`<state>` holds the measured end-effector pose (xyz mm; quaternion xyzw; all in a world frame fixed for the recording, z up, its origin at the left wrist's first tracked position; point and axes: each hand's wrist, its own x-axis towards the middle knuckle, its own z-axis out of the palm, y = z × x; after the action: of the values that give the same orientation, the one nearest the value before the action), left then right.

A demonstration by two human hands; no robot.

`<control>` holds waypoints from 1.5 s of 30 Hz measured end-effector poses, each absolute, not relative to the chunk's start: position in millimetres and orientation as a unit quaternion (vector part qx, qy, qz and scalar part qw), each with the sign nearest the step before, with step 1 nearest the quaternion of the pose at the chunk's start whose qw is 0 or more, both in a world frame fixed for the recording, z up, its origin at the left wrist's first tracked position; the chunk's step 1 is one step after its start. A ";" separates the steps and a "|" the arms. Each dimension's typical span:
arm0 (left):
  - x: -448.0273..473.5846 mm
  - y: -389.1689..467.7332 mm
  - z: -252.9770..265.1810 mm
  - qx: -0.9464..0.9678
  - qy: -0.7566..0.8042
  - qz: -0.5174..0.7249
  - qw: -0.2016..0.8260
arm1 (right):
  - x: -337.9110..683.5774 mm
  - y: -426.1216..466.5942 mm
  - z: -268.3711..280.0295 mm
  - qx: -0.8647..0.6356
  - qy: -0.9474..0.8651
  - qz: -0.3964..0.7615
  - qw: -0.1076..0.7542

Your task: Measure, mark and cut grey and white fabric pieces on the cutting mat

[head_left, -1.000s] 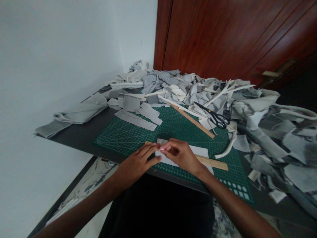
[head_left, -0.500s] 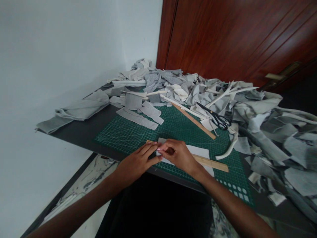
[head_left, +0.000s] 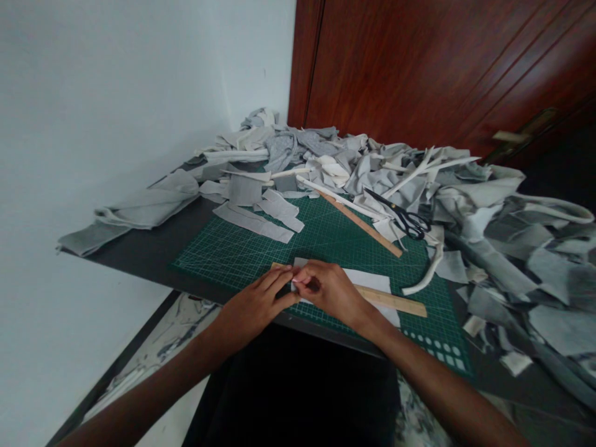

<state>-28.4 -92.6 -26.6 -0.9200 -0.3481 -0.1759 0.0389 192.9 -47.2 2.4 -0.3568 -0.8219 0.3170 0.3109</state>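
Your right hand (head_left: 328,290) pinches a small pale piece (head_left: 295,279) at the white cloth's (head_left: 371,280) left end. Your left hand (head_left: 254,307), loosely open, rests just left; the ruler (head_left: 393,300) crosses the cloth beneath both.

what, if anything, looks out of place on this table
The fabric scraps look untidy: they lie in a jumbled heap that spreads onto the far part of the green cutting mat, with black scissors lying askew among them.

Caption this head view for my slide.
Left hand and right hand over a ruler, white sheet and green mat.
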 end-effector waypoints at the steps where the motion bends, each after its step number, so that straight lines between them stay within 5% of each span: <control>1: -28.5 -92.3 -26.7 -0.920 -0.347 -0.176 0.038 | 194.6 -47.2 3.1 -0.354 -0.822 0.320 0.311; 20: -32.0 -91.9 -29.2 -0.923 -0.346 -0.165 0.025 | 275.9 -64.1 14.9 -0.405 -0.815 0.310 0.275; 45: -27.5 -93.7 -27.9 -0.919 -0.346 -0.181 0.051 | 193.8 -44.3 1.4 -0.318 -0.835 0.317 0.318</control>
<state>-27.5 -93.7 -27.9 -0.9190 -0.3463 -0.1814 0.0510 193.8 -44.3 1.4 -0.3178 -0.8352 0.3166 0.3181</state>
